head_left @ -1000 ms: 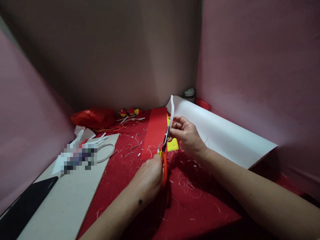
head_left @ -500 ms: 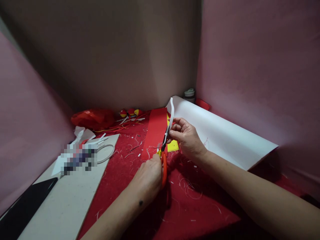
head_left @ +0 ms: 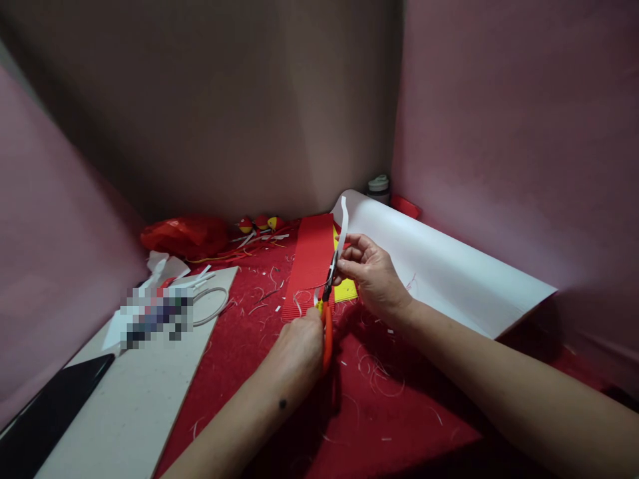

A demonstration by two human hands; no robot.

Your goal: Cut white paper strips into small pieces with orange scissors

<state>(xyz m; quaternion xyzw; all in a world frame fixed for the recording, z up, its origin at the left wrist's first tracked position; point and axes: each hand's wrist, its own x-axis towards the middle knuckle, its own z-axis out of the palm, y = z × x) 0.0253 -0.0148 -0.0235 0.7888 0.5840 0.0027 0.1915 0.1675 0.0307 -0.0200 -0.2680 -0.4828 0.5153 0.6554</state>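
Observation:
My left hand (head_left: pixel 299 346) is closed around the orange-handled scissors (head_left: pixel 328 336), whose dark blades point up and away from me. Between the pinched fingers of my right hand (head_left: pixel 369 273) is a narrow white paper strip (head_left: pixel 344 223), standing upright with a slight curl at the top. The blades meet the strip's lower part beside my right fingertips; whether they are apart or together there is hard to make out. Under the scissors lie a red corrugated sheet (head_left: pixel 313 256) and, partly covered, a yellow corrugated sheet (head_left: pixel 347 291).
White paper (head_left: pixel 439 266), curved, lies to the right with a lidded cup (head_left: pixel 378 189) behind it. At back left are a red plastic bag (head_left: pixel 184 236) and red-yellow balls (head_left: pixel 261 223). A pale board (head_left: pixel 154 399) bears a cable loop (head_left: pixel 212 306). Thread scraps litter the red cloth (head_left: pixel 399 419).
Very little differs. The free upper end of the white strip has shifted slightly to the right, while both hands and the scissors stay almost in place.

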